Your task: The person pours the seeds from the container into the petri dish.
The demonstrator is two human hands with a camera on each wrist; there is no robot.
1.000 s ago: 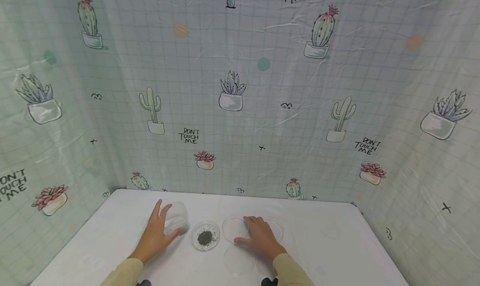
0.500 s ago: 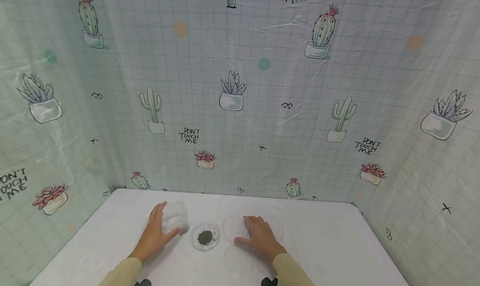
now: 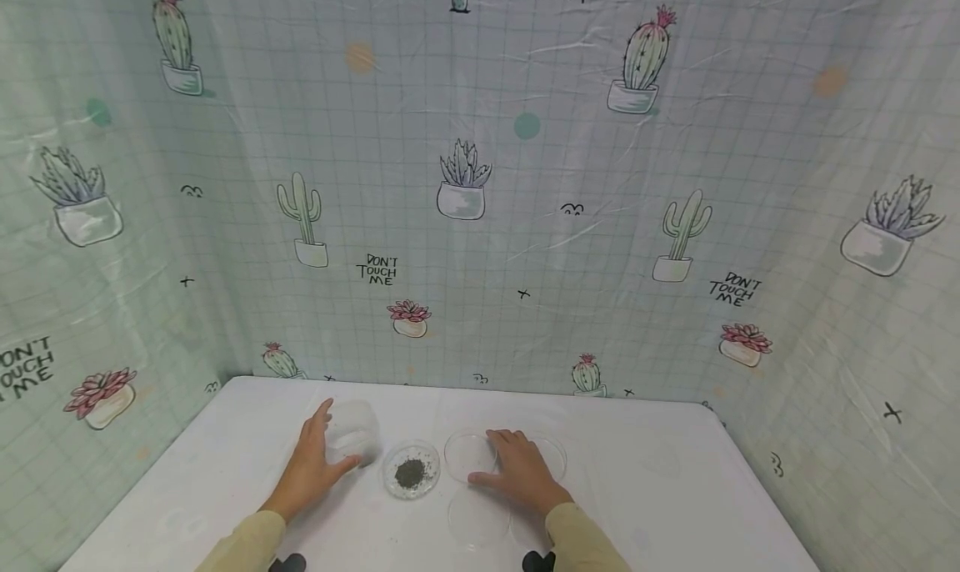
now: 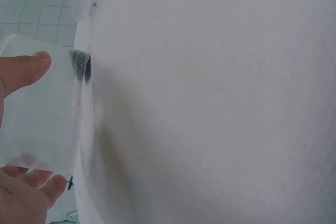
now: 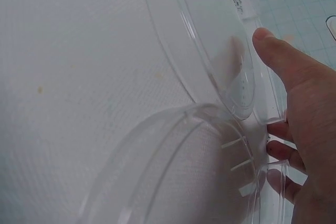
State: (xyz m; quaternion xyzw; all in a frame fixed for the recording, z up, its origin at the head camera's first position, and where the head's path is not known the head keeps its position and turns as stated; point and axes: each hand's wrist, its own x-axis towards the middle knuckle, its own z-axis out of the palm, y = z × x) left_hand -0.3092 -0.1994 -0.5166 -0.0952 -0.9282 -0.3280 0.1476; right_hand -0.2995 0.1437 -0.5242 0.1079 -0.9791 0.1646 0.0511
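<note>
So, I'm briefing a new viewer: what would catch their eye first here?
The cactus-print sheet would likely come first, rising behind and beside the white table. Next come the dark grains in a clear dish, between the left hand and the right hand.

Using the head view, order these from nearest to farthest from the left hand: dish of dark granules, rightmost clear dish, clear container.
1. Clear container: gripped in the left hand.
2. Dish of dark granules: just right of the container.
3. Rightmost clear dish: farther right, partly hidden by the right hand.
</note>
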